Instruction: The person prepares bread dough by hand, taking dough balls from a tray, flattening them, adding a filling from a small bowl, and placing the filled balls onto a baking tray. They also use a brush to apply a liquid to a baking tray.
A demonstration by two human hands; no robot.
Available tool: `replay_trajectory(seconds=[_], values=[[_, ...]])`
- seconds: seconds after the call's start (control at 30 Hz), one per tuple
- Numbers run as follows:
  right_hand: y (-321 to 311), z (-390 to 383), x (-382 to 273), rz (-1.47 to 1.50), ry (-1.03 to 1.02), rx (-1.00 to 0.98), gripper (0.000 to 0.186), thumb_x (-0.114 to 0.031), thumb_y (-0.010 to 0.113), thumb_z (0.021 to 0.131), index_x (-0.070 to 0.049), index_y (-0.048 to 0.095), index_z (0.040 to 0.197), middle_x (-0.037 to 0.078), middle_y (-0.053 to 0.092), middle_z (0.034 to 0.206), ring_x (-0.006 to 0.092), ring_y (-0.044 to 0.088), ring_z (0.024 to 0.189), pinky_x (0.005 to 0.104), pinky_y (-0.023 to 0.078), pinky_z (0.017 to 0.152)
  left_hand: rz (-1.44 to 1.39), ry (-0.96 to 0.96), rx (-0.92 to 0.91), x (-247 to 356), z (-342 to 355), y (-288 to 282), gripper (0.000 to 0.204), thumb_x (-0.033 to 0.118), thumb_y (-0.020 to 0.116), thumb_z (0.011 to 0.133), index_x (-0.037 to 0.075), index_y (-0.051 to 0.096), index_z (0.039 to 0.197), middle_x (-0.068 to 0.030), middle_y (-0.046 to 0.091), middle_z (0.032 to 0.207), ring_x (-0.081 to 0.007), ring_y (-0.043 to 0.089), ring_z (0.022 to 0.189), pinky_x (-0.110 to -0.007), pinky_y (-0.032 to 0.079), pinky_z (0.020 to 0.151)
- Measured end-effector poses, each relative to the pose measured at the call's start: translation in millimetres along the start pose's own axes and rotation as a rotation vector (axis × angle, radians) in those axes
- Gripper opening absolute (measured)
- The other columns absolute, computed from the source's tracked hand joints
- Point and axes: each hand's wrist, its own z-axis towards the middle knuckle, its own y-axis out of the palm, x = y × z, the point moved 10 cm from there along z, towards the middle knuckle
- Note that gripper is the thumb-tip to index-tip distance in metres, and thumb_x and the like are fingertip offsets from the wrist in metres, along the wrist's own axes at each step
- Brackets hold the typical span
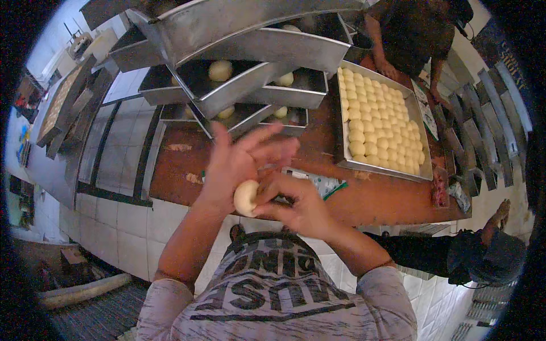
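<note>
Dough ball [245, 197], pale and round, sits between my two hands in the air, just above the near edge of the worktop [375, 199]. My left hand [239, 162] is spread wide, fingers [273, 136] fanned up and outward, with the ball pressed against its palm. My right hand [296, 204] curls in from the right, its fingers [267, 187] bent and pinching the ball's side. Both forearms rise from the lower edge and meet at the ball.

Under the hands a flat printed wrapper [318, 183] lies on the brown worktop, near its front edge. Beyond that, the bare surface runs left, with a few dough scraps [193, 178] on it. To the right, well apart from my hands, stands a metal tray [380, 167] packed with rows of dough balls [375, 122]. Straight ahead, stacked metal loaf pans [250, 85] crowd the far side, some holding single dough pieces. Another person [421, 34] leans on the far right corner.
</note>
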Motion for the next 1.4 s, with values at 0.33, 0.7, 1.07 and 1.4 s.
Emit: replay_trajectory(seconds=[0.33, 0.7, 1.07, 1.4], values=[[-24.3, -2.2, 65.5, 0.15, 0.508, 0.101, 0.029, -0.011, 0.062, 0.078, -0.008, 0.058, 0.107, 0.012, 0.061, 0.092, 0.0189, 0.059, 0.079, 0.0321, 0.048, 0.073, 0.527, 0.501, 0.577, 31.4, -19.0, -29.1, 0.05, 0.016, 0.073, 0.07, 0.002, 0.046, 0.11, -0.01, 0.047, 0.115, -0.0197, 0.047, 0.105, -0.031, 0.039, 0.087], [-47.0, 42.9, -149.7, -0.671, -0.447, -0.191, 0.056, -0.017, 0.065, 0.072, -0.011, 0.046, 0.124, 0.016, 0.047, 0.118, 0.0318, 0.046, 0.106, 0.0403, 0.039, 0.091, 1.311, 0.795, 0.417, 120.4, -40.8, 48.8, 0.043, 0.006, 0.07, 0.06, 0.002, 0.052, 0.099, -0.0121, 0.05, 0.091, -0.0296, 0.05, 0.088, -0.037, 0.042, 0.078], [-211.9, 257.5, -156.9, -0.92, 0.121, -0.172, 0.036, -0.024, 0.06, 0.074, -0.001, 0.062, 0.101, 0.009, 0.063, 0.09, 0.0159, 0.057, 0.086, 0.0269, 0.042, 0.082, 1.444, 1.223, 0.645, 282.9, -126.5, 69.2, 0.022, 0.003, 0.065, 0.07, 0.001, 0.058, 0.092, -0.0119, 0.056, 0.089, -0.0222, 0.053, 0.083, -0.03, 0.043, 0.071], [-239.3, 235.0, -190.1, -0.746, -0.163, 0.06, 0.045, -0.034, 0.061, 0.08, -0.004, 0.056, 0.114, 0.007, 0.058, 0.108, 0.0174, 0.055, 0.093, 0.0313, 0.044, 0.08, 1.662, 0.767, 0.397, 356.6, 38.6, 100.0, 0.047, 0.038, 0.031, 0.094, 0.003, 0.053, 0.117, -0.012, 0.057, 0.111, -0.0221, 0.053, 0.101, -0.033, 0.039, 0.091]])
